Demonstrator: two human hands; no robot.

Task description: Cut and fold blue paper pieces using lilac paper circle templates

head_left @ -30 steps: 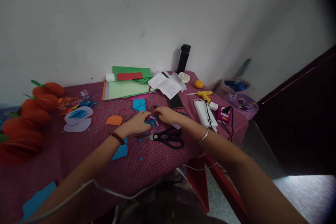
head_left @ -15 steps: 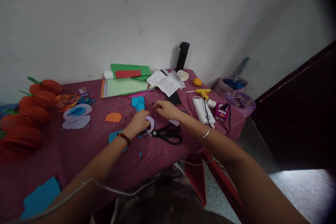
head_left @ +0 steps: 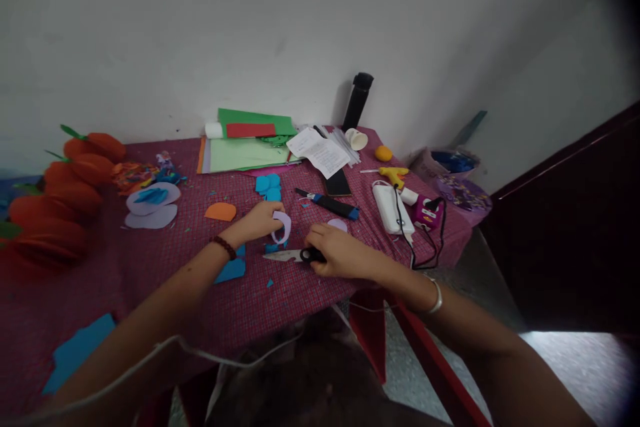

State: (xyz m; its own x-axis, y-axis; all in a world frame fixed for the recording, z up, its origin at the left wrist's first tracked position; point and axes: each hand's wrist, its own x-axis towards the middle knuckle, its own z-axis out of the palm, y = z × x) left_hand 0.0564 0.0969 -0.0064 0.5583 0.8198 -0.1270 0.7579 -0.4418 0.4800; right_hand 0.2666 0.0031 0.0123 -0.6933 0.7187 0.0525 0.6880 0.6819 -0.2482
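My left hand (head_left: 260,220) is closed on a small pale lilac paper piece (head_left: 283,227), held just above the table (head_left: 150,267) with its red checked cloth. My right hand (head_left: 335,252) lies over the black handles of the scissors (head_left: 290,255), fingers curled round them; the blades point left on the cloth. Blue paper scraps (head_left: 231,270) lie under my left wrist. A blue-and-black utility knife (head_left: 330,203) lies just beyond my right hand, and another lilac piece (head_left: 338,224) sits beside it.
Stacked coloured paper sheets (head_left: 245,150), a black bottle (head_left: 359,101), a paper cup (head_left: 356,139), a phone (head_left: 337,181), a yellow glue gun (head_left: 393,175), a white power bank (head_left: 393,208) and a pink plug (head_left: 425,211) fill the back right. Orange paper pumpkins (head_left: 65,187) stand at left.
My right hand came back from the far scraps and dropped onto the scissors' handles. My left hand stayed on the lilac piece, and the utility knife is now uncovered.
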